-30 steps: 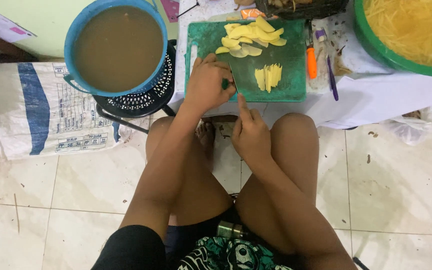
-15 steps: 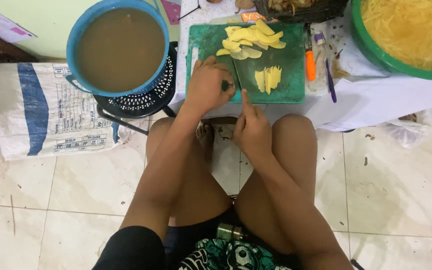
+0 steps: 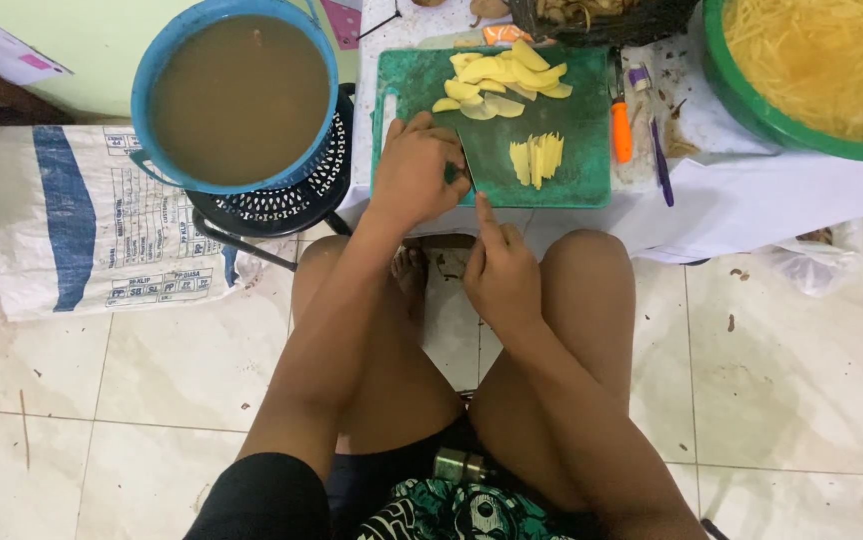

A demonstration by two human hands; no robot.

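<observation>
Head view, looking down past the seated person's knees to a tiled floor [image 3: 792, 390] and a white-covered table [image 3: 752, 200]. At left, a large white woven sack [image 3: 62, 225] with one broad blue stripe and a block of blue printing lies flat on the floor. Beside it, a blue bucket [image 3: 152, 90] of brown liquid sits on a black perforated stool [image 3: 282, 200]. At upper right, a green basin [image 3: 752, 95] holds pale yellow shreds. A green cutting board [image 3: 582, 130] lies at the table's near edge, carrying yellow slices [image 3: 497, 80] at its far end and a small stack of cut strips [image 3: 537, 158] near its middle. The left hand [image 3: 414, 170] rests curled on the board's near left corner, fingers bent over something it covers. The right hand [image 3: 500, 270] is closed around the handle of a knife [image 3: 469, 172], forefinger extended, the blade reaching up onto the board just beside the left hand. An orange-handled tool [image 3: 621, 130] and a purple-handled one [image 3: 660, 165] lie right of the board.
</observation>
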